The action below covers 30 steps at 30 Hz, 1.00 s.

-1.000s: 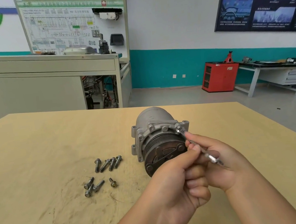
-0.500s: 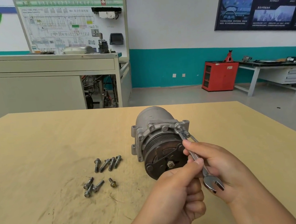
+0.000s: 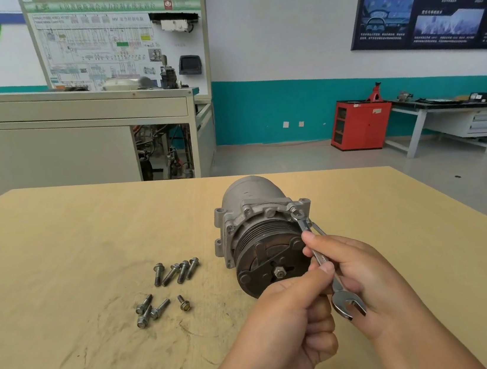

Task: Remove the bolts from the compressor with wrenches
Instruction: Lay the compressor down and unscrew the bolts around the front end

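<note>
since a second ago the wrench [image 3: 323, 262] has swung down, and its open end now shows below the fingers [image 3: 310, 280], by the right hand [image 3: 369, 276]. its far end sits on a bolt [image 3: 293, 208] at the compressor [image 3: 258, 213] flange, just beyond the fingers. the left hand [image 3: 286, 333] pinches the shank and the right hand curls round it. the wrench could slip and round the bolt, or the unheld compressor could roll. loose bolts [image 3: 176, 272] lie well left of the fingers, and the desk [image 3: 57, 239] edge is well off to the right.
</note>
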Each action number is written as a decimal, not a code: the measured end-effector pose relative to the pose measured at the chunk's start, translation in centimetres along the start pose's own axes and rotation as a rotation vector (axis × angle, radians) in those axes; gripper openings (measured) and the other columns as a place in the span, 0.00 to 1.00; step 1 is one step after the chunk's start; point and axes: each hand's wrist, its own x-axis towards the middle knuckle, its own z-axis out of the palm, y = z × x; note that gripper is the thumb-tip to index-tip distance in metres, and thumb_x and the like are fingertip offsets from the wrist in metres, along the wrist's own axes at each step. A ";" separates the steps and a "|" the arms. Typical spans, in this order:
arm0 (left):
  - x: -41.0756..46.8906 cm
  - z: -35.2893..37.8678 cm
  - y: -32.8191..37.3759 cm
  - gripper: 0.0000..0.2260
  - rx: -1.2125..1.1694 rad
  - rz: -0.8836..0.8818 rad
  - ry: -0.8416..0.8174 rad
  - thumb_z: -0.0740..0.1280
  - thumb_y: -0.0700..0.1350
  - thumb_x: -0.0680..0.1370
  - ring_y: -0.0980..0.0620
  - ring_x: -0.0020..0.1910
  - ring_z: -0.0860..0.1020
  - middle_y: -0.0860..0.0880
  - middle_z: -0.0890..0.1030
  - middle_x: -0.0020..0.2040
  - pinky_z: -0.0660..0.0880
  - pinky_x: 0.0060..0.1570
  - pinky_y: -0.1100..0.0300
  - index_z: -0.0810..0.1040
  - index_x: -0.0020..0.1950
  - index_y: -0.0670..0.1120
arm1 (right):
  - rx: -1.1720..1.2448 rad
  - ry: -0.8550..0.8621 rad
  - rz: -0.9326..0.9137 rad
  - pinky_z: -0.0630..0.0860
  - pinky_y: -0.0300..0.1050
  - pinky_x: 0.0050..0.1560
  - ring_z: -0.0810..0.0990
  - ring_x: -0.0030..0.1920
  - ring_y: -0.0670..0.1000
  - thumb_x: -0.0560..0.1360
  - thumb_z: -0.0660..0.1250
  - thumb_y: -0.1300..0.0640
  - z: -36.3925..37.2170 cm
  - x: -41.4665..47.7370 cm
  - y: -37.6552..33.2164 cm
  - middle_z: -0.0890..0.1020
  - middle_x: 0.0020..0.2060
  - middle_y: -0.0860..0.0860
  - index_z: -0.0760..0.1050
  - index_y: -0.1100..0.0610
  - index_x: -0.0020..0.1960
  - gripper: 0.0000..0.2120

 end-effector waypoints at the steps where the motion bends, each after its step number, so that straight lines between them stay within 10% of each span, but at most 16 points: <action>1: 0.0 0.0 0.0 0.14 0.000 0.000 -0.003 0.69 0.54 0.65 0.58 0.23 0.53 0.54 0.55 0.24 0.55 0.21 0.70 0.85 0.36 0.44 | 0.004 0.004 -0.003 0.62 0.36 0.20 0.63 0.22 0.49 0.72 0.68 0.58 0.0 -0.1 0.0 0.72 0.20 0.52 0.74 0.62 0.34 0.11; 30: 0.0 -0.4 -0.1 0.14 0.003 -0.013 0.005 0.69 0.55 0.66 0.57 0.26 0.53 0.54 0.56 0.25 0.55 0.22 0.69 0.84 0.36 0.44 | 0.045 0.037 -0.043 0.58 0.33 0.20 0.58 0.19 0.47 0.72 0.69 0.58 0.3 0.3 0.7 0.63 0.21 0.53 0.75 0.60 0.30 0.13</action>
